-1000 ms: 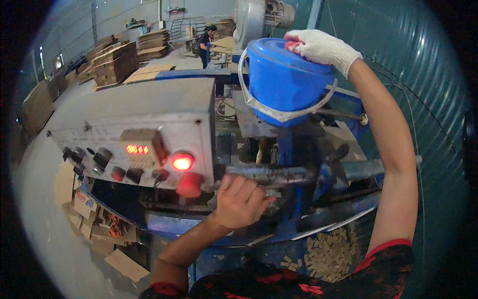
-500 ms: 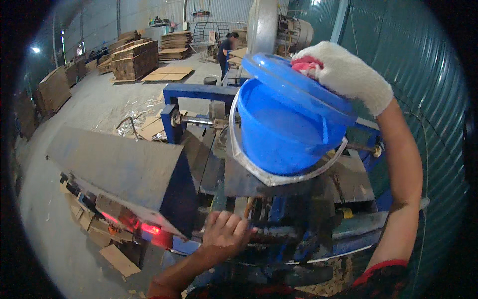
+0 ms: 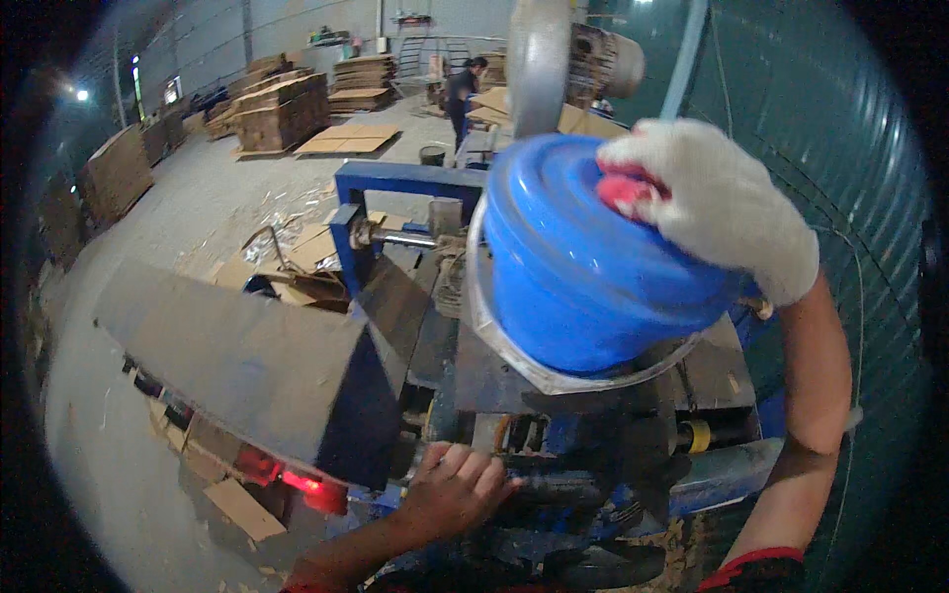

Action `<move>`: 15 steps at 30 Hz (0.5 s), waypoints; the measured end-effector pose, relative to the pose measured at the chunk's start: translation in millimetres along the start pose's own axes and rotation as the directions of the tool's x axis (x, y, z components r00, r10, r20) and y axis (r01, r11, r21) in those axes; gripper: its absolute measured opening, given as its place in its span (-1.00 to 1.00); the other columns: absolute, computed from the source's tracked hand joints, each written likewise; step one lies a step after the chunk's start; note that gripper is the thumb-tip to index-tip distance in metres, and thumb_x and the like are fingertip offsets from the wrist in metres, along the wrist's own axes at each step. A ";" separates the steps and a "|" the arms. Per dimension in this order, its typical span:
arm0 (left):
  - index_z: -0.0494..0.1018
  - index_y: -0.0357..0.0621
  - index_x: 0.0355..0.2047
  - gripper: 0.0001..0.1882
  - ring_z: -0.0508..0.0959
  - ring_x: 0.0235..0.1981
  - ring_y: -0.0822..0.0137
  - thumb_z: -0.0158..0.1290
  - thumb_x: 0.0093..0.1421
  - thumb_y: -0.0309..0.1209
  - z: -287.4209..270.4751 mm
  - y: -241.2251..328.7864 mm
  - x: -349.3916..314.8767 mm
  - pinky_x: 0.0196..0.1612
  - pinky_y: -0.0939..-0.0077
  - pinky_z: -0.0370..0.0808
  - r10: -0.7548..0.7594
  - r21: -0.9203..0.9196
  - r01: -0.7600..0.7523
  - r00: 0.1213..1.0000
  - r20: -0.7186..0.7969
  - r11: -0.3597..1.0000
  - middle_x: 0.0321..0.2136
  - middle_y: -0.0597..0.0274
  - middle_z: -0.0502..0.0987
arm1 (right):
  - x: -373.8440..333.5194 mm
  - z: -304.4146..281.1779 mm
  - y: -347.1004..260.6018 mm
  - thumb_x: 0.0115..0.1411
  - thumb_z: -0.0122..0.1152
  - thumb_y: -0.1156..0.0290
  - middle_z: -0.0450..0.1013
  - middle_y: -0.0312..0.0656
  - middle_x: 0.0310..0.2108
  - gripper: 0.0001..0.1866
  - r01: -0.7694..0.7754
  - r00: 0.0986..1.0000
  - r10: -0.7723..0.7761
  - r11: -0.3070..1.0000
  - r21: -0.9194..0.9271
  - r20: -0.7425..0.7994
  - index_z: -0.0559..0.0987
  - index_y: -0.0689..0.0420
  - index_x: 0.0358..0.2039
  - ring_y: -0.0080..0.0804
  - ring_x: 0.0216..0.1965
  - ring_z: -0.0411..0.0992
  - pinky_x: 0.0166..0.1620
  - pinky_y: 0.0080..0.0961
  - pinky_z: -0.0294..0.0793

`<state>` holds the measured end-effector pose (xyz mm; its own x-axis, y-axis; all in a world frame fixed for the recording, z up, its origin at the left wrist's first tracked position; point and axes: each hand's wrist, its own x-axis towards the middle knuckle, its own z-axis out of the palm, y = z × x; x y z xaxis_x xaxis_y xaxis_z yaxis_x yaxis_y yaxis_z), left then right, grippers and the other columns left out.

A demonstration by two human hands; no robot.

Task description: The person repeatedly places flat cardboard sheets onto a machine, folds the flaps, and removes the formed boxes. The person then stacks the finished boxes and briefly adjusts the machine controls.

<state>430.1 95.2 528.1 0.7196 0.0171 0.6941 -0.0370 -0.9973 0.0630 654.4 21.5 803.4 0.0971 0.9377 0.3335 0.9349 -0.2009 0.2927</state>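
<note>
My right hand [image 3: 707,203], in a white glove, has its fingers bent against the blue lid [image 3: 554,188]. Something red shows under the fingertips; whether it is part of the glove or a cloth I cannot tell. Beneath the lid stands a blue bucket [image 3: 563,311] on the machine [image 3: 474,366], its pale handle [image 3: 524,374] hanging round the front. The lid covers the bucket's mouth, so the inside is hidden. My bare left hand [image 3: 460,489] lies with curled fingers over the dark bar [image 3: 554,484] along the machine's near side.
A slanted metal cover [image 3: 237,356] is at left, with a red light [image 3: 311,484] below it. A grey blower housing [image 3: 539,69] rises behind the bucket. Cardboard stacks [image 3: 282,109] and a person [image 3: 462,99] are farther back. A green corrugated wall [image 3: 840,148] runs along the right.
The lid, tilted up with the bucket's inside showing, has come down over the mouth under my right hand. My left hand stays at the bar. The view has shifted slightly.
</note>
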 end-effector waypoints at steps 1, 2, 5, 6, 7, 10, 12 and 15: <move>0.46 -0.12 -0.46 -0.72 0.41 -0.40 0.29 0.19 0.05 -0.18 -0.2 0.6 -1.0 -0.31 0.30 0.33 -0.002 0.000 0.002 1.000 0.013 1.000 -0.50 0.26 0.40 | -0.8 5.2 -6.1 0.00 0.23 0.41 0.43 0.07 -0.35 -0.68 0.036 0.999 -0.036 0.999 0.000 0.011 0.55 0.25 -0.21 0.02 -0.27 0.43 -0.18 -0.21 0.40; 0.45 -0.12 -0.45 -0.73 0.41 -0.39 0.28 0.19 0.05 -0.18 0.1 0.8 -2.2 -0.31 0.30 0.33 0.005 -0.010 -0.005 1.000 -0.009 1.000 -0.50 0.25 0.40 | -0.9 7.5 -9.9 0.00 0.22 0.41 0.43 0.07 -0.35 -0.69 0.048 0.999 -0.048 0.999 -0.009 -0.019 0.55 0.25 -0.21 0.02 -0.27 0.43 -0.18 -0.21 0.40; 0.44 -0.14 -0.39 -0.68 0.43 -0.36 0.25 0.21 0.02 -0.18 2.4 -0.2 -5.3 -0.29 0.28 0.34 0.024 -0.023 -0.024 1.000 -0.012 0.999 -0.42 0.22 0.44 | -1.5 12.5 -15.4 0.03 0.17 0.43 0.43 0.06 -0.34 -0.70 -0.020 1.000 0.020 0.999 -0.047 0.011 0.54 0.24 -0.20 0.00 -0.25 0.43 -0.18 -0.24 0.40; 0.44 -0.15 -0.36 -0.65 0.44 -0.34 0.23 0.23 0.00 -0.17 3.6 -1.0 -5.7 -0.28 0.26 0.34 0.033 -0.029 -0.033 0.999 -0.007 0.999 -0.38 0.20 0.46 | 0.1 14.8 -15.8 0.02 0.16 0.45 0.44 0.06 -0.33 -0.69 -0.010 1.000 0.010 0.998 -0.061 0.012 0.54 0.25 -0.19 0.01 -0.24 0.43 -0.17 -0.25 0.40; 0.44 -0.14 -0.37 -0.67 0.44 -0.34 0.23 0.23 0.00 -0.18 5.1 -1.8 -5.5 -0.28 0.27 0.34 0.056 -0.018 -0.057 0.996 -0.064 0.998 -0.39 0.21 0.46 | 2.4 17.3 -16.3 0.02 0.15 0.47 0.44 0.07 -0.33 -0.69 0.000 1.000 0.001 0.997 -0.072 0.014 0.54 0.26 -0.18 0.01 -0.24 0.43 -0.16 -0.25 0.40; 0.45 -0.13 -0.41 -0.71 0.44 -0.34 0.24 0.23 0.00 -0.21 10.7 -3.6 -3.9 -0.29 0.30 0.34 0.112 -0.015 -0.119 0.966 -0.233 0.993 -0.42 0.25 0.45 | 7.0 24.6 -17.3 0.00 0.10 0.45 0.47 0.10 -0.33 -0.71 0.067 0.995 -0.069 0.997 -0.025 -0.066 0.57 0.20 -0.23 0.03 -0.23 0.44 -0.15 -0.22 0.42; 0.44 -0.12 -0.43 -0.72 0.43 -0.36 0.26 0.24 -0.02 -0.24 13.9 -1.1 -7.0 -0.29 0.31 0.33 0.121 -0.041 -0.141 0.941 -0.317 0.989 -0.44 0.29 0.44 | 6.2 27.6 -16.3 -0.02 0.05 0.45 0.50 0.10 -0.29 -0.70 0.014 0.999 -0.015 1.000 -0.015 -0.052 0.59 0.20 -0.25 0.04 -0.20 0.45 -0.10 -0.24 0.43; 0.40 -0.09 -0.47 -0.80 0.41 -0.31 0.26 0.15 -0.01 -0.29 12.9 9.1 -31.0 -0.29 0.33 0.31 0.182 -0.242 -0.263 0.933 -0.311 0.934 -0.46 0.30 0.41 | 1.1 31.0 -13.8 0.01 0.02 0.50 0.48 0.08 -0.18 -0.64 -0.051 0.999 0.051 0.998 0.037 -0.007 0.53 0.27 -0.14 -0.05 -0.12 0.44 -0.02 -0.36 0.38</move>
<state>416.4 84.6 497.9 0.4493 -0.1432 0.8818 -0.3915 -0.9188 0.0503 652.2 34.1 771.9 0.1427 0.9241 0.3544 0.9406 -0.2381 0.2422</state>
